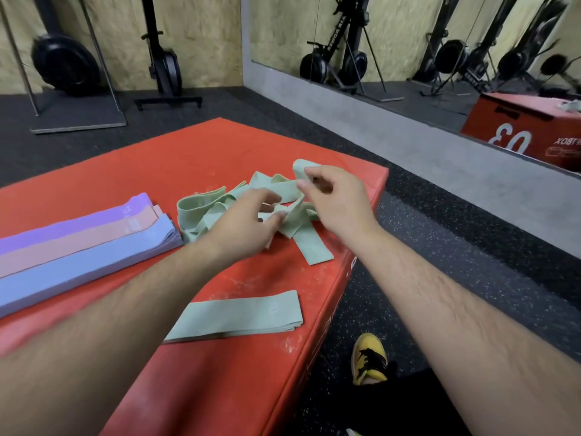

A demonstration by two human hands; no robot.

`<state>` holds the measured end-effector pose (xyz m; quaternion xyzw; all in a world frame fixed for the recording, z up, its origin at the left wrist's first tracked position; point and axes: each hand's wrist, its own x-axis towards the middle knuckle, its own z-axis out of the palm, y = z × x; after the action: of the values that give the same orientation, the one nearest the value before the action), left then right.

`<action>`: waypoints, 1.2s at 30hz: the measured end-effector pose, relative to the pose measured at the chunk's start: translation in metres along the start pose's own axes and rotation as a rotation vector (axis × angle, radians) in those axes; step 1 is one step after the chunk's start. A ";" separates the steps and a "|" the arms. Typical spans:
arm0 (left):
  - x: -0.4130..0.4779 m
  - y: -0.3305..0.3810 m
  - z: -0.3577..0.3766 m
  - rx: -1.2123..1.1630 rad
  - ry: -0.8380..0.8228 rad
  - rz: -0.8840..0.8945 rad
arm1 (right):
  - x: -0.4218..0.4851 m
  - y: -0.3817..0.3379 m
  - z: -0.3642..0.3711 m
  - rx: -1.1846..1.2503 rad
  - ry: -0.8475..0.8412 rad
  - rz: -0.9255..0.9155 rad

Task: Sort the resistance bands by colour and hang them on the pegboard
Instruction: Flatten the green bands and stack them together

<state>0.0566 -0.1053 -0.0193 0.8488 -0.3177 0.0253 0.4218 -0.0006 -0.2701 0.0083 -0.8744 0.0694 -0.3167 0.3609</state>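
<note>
The right grip (327,196) pinched one end of a pale green fabric resistance band (301,170), raised just above the tangled heap of matching green bands (207,212). The left grip (248,218) lay on that heap with fairly straight fingers, and whether it held a strand could not be told. Since other loops seemed threaded through the pinched band, a hard pull would probably drag the whole knot over the nearby right edge of the red padded box (188,152) onto the black speckled rubber floor (440,247), or scatter the flat green stack (239,316) nearer the person. Neat purple (78,221), pink (94,242) and blue (94,269) stacks lay at the left. No pegboard showed. Upright rowing machines (163,58) stood against a chipboard wall, and a wall mirror (408,42) ran along the right.
</note>
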 end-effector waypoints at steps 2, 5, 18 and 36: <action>0.002 0.008 -0.013 -0.090 0.148 -0.011 | 0.002 -0.010 0.000 0.167 0.062 0.030; 0.003 0.010 -0.034 -0.292 0.219 -0.090 | 0.003 -0.030 0.004 0.317 0.063 0.012; -0.040 0.001 -0.110 -1.016 0.299 -0.336 | -0.018 -0.088 0.032 0.340 -0.465 0.013; -0.104 -0.042 -0.177 -0.457 0.267 -0.443 | -0.035 -0.067 0.021 -0.341 -0.844 -0.009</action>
<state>0.0367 0.0972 0.0330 0.7699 -0.0651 -0.0279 0.6342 -0.0226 -0.1966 0.0246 -0.9742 -0.0363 0.0820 0.2071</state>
